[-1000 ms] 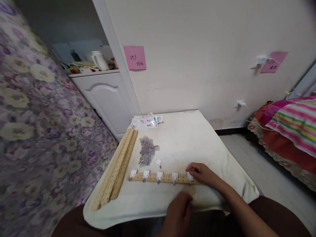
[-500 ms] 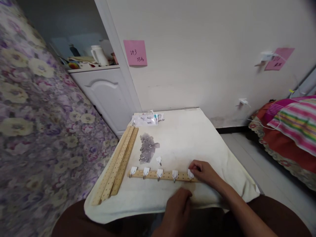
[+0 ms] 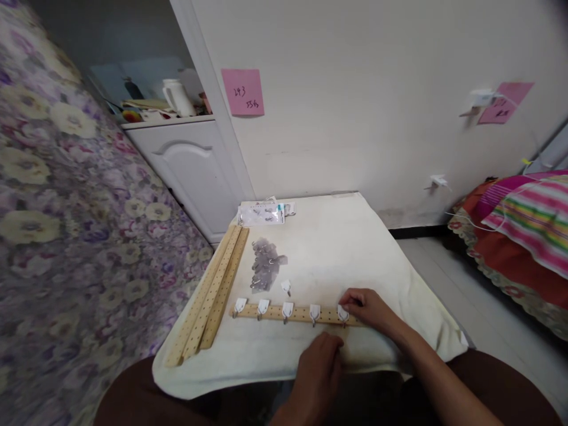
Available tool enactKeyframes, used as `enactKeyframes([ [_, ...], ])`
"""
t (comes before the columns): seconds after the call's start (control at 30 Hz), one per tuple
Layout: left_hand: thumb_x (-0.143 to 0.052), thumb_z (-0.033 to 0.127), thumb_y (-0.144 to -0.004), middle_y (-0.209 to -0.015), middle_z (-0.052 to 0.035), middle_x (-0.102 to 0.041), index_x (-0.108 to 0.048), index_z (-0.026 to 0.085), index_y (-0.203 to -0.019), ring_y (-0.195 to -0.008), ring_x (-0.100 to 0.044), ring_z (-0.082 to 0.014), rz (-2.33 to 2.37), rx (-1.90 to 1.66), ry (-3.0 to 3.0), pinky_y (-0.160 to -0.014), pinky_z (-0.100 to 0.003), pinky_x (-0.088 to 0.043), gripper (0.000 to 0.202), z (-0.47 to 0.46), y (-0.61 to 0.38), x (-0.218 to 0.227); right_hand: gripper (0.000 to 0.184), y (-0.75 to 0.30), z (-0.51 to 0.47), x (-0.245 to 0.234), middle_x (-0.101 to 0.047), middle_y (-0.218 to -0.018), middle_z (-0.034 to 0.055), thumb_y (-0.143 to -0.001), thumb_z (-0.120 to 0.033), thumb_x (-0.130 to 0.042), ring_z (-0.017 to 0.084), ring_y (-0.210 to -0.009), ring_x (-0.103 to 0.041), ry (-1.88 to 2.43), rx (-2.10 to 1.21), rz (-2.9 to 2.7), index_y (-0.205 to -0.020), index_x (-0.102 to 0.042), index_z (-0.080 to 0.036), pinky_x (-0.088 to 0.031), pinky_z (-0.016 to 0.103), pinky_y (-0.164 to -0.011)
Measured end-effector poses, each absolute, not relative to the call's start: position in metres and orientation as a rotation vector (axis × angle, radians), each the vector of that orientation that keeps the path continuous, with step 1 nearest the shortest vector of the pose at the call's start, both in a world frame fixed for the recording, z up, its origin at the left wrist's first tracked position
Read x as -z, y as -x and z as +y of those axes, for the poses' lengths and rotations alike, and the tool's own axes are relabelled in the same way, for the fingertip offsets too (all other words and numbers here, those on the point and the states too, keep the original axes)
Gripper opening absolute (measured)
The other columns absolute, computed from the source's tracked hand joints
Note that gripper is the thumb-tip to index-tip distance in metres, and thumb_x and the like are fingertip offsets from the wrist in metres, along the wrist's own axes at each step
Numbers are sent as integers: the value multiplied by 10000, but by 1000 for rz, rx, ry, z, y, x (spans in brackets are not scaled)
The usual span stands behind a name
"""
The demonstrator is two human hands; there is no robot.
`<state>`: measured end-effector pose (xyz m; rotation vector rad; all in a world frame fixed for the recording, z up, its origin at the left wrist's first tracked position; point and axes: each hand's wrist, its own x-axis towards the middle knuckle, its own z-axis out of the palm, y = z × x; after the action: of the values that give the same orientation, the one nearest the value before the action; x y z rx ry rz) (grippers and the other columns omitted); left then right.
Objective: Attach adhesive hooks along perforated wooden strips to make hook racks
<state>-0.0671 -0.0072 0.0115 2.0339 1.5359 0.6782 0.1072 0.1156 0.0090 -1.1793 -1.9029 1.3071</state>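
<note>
A perforated wooden strip lies crosswise near the front of the cloth-covered table, with several white adhesive hooks spaced along it. My right hand is over its right end, thumb and fingers closed at the top of the rightmost white hook. In front of the strip, my left hand rests by the table edge with its fingers curled; whether anything is inside is hidden. One loose white hook lies behind the strip. Beyond it is a pile of clear plastic hooks with metal prongs.
Several more perforated wooden strips lie side by side along the table's left edge. Clear packaging is at the back left corner. A floral curtain hangs close on the left, a wall stands behind, and a bed is at right.
My left hand has shifted very slightly. My right hand stays at the rightmost hook, and the hooks and strips look the same; the view has moved a little.
</note>
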Motion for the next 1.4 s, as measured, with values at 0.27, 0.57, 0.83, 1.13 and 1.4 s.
enactKeyframes([
  [0.27,-398,92,-820,-1124,-84,-594,-496,207,-1180,-1021,-550,-193,1525,-773,-2121,-891,-368,-472,391,-1,68,0,128,-108,116,-10,-648,-678,4,-743,-245,-561,150,-633,-550,1191,-1292,-1919,-768,-669,-181,-391,249,-586],
  [0.57,-389,93,-807,-1239,-120,-540,-377,222,-1353,-1110,-508,-233,1622,-582,-2110,-948,-378,-433,562,0,61,-9,136,-109,115,-13,-663,-705,5,-737,-227,-553,159,-662,-560,1154,-1305,-1926,-759,-680,-184,-400,249,-607],
  [0.83,-380,83,-818,-1182,-130,-570,-431,210,-1327,-1064,-527,-244,1692,-489,-2094,-916,-386,-438,527,6,56,-8,141,-109,114,-14,-651,-682,6,-744,-234,-550,150,-633,-544,1167,-1245,-1959,-760,-679,-179,-377,244,-582],
  [1.13,-378,80,-818,-1186,-129,-560,-411,193,-1336,-1066,-512,-239,1691,-459,-2121,-918,-378,-434,531,6,56,-12,153,-110,113,-14,-680,-732,23,-758,-235,-551,168,-685,-579,1169,-1214,-1991,-781,-692,-179,-406,253,-616],
  [1.4,-347,103,-859,-1166,-96,-566,-396,215,-1345,-1046,-520,-208,1741,-355,-2171,-903,-340,-445,501,7,55,-6,156,-111,113,-13,-678,-735,21,-759,-232,-553,160,-682,-577,1146,-1228,-2004,-800,-690,-171,-406,244,-613],
])
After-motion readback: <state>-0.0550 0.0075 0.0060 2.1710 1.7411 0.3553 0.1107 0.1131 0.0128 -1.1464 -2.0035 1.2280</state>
